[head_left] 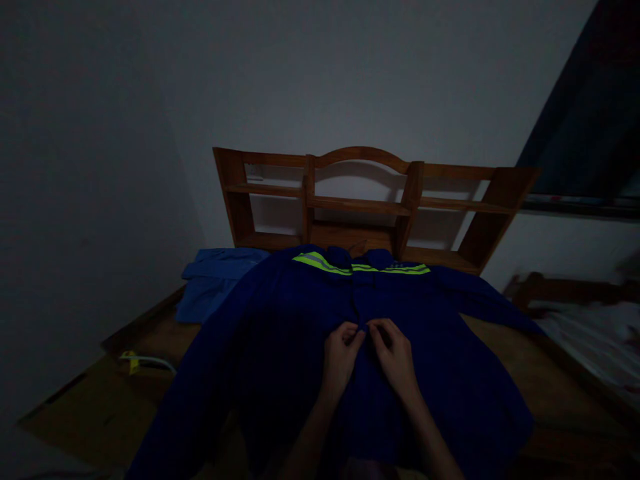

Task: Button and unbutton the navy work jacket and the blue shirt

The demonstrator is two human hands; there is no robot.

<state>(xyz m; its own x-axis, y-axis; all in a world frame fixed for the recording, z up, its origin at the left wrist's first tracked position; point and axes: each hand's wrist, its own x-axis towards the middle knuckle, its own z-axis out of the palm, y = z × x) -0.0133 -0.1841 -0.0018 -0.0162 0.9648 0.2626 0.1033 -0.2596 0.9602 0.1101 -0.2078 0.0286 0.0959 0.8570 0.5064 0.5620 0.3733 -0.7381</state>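
Observation:
A dark blue work jacket [290, 327] with yellow-green and grey reflective stripes across the chest lies spread out, collar toward the back and both sleeves out to the sides. Its front edges meet along the middle. My left hand [342, 350] pinches the fabric at this front opening. Close beside it, my right hand [393, 353] pinches the other side of the same spot, thumb and index finger together. The fingertips nearly touch. Whatever small fastening sits between them is too dark and small to make out.
Folded lighter blue clothing [213, 280] lies left of the jacket on the wooden desk [530, 367]. Behind stands a wooden shelf unit [360, 207] against the wall. A pale cable with a yellow tag [134, 363] lies at the left. Bedding [600, 340] is at the right.

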